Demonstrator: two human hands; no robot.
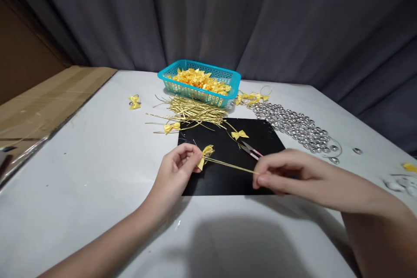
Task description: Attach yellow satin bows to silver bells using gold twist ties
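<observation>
Over a black mat (221,184), my left hand (182,160) pinches a yellow ribbon bow (206,156) between thumb and fingers. A thin gold cord (233,166) runs taut from the bow to my right hand (276,171), whose thumb and forefinger are closed on its end. Just beyond my right hand lies a pair of scissors (250,150), its handles partly hidden by that hand. Another yellow bow with gold cord (239,134) rests on the mat, and one more (172,128) lies at its back left edge.
A blue plastic basket (237,80) full of yellow bows stands at the back. In front of it is a heap of cut gold cords (197,110). Shiny silver beads (293,126) spread to the right. A single bow (134,102) lies left; cardboard (61,91) borders the white table.
</observation>
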